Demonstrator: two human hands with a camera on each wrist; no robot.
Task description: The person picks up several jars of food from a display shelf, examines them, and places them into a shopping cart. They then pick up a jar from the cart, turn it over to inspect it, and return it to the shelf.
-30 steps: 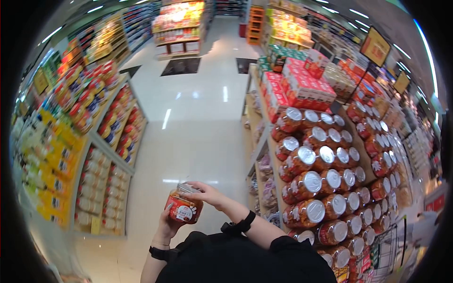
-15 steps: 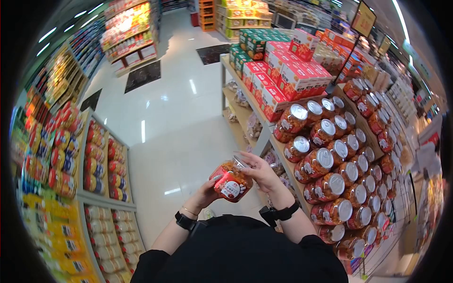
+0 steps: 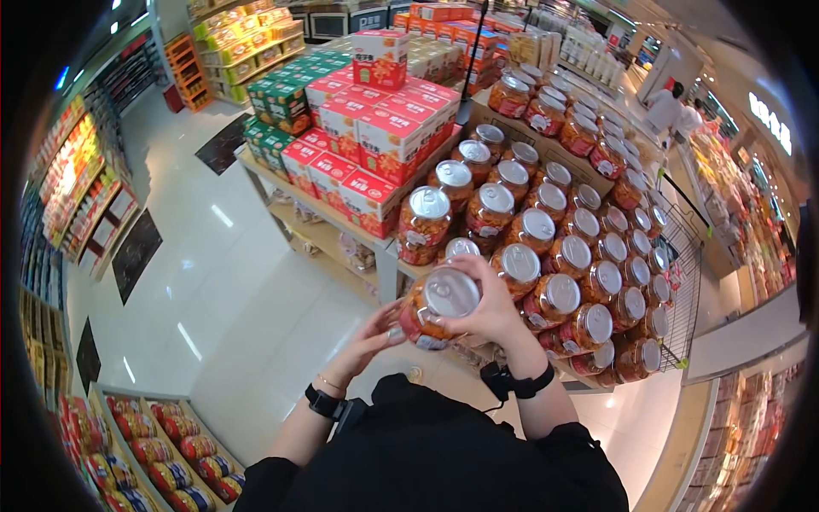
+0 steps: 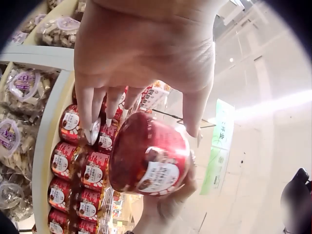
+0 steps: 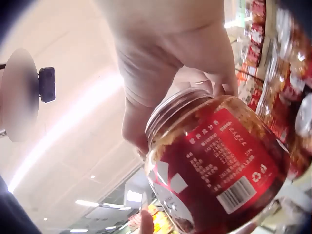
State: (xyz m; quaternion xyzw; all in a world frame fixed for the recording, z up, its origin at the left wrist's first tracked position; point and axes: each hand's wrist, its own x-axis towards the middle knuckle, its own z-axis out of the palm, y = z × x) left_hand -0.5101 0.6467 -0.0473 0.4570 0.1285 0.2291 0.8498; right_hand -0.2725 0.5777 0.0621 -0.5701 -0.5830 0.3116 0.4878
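A clear jar of reddish food [image 3: 418, 314] with a silver pull-tab lid and red label is in front of the person, at the edge of the stacked display. The right hand [image 3: 497, 317] grips it around the neck and lid end. In the right wrist view the jar [image 5: 219, 170] shows a barcode and printed text, with thumb and fingers around its neck. The left hand [image 3: 368, 343] is beside the jar, its fingers spread and extended. From the left wrist view, the jar [image 4: 151, 158] appears beyond those fingers, with the right hand behind it.
Rows of matching jars [image 3: 559, 253] are stacked on the display table. Red boxes [image 3: 392, 132] and green boxes [image 3: 281, 102] stand farther along it. A wire cart [image 3: 687, 273] is at the right. Red packages [image 3: 171, 448] fill a low shelf at the left.
The head view has swung right, bringing the display in front. Both hands held the jar before; now the left has released it while the right holds it by the stacked jars, lid toward the camera.
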